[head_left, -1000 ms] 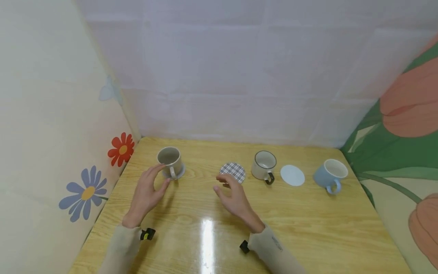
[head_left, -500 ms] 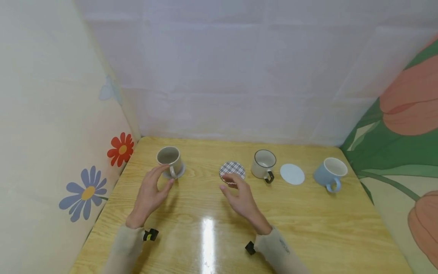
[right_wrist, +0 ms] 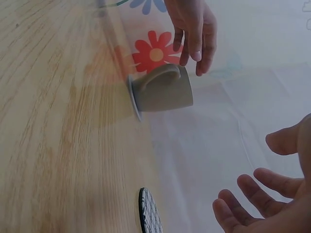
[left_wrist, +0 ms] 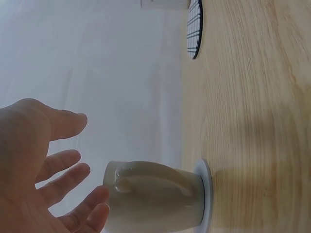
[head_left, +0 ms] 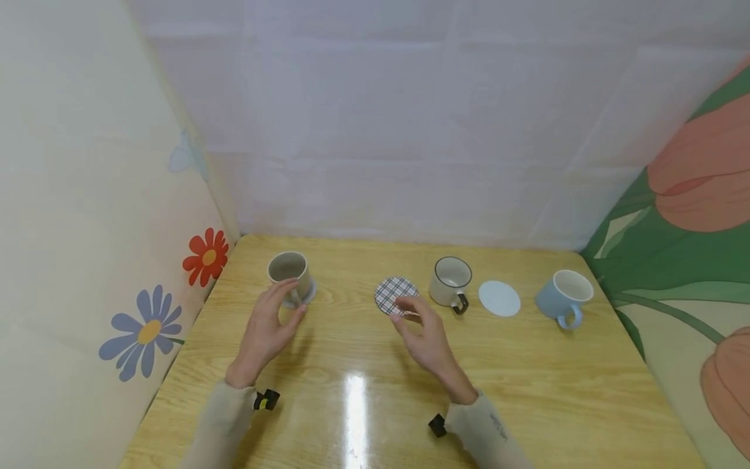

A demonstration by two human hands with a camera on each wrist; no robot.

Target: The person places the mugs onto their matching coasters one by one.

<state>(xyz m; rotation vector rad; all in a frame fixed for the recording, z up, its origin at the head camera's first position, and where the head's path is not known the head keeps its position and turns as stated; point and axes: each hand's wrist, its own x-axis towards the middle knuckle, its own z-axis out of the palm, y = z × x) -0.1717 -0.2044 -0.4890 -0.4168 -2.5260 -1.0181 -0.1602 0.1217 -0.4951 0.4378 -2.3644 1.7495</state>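
A grey-beige mug (head_left: 300,276) stands upright on a pale round coaster (left_wrist: 207,194) at the left of the table. My left hand (head_left: 266,326) hovers just in front of it, fingers relaxed near the rim and handle, holding nothing. In the left wrist view the thumb is spread from the fingers beside the mug. My right hand (head_left: 430,339) hangs over the near edge of a checked round coaster (head_left: 389,294), fingers loosely bent around nothing. The right wrist view shows that palm bare, above the checked coaster.
Right of the checked coaster stands a white mug (head_left: 450,280) with a dark rim and handle. Beyond it lie a pale blue round coaster (head_left: 499,298) and a light blue mug (head_left: 556,299). The wooden table (head_left: 527,391) meets a white cloth wall (head_left: 375,143) behind.
My left hand has shifted slightly right, across the mug's handle. My right hand has drifted right and slightly away from the checked coaster's left side. The mugs and coasters have stayed put.
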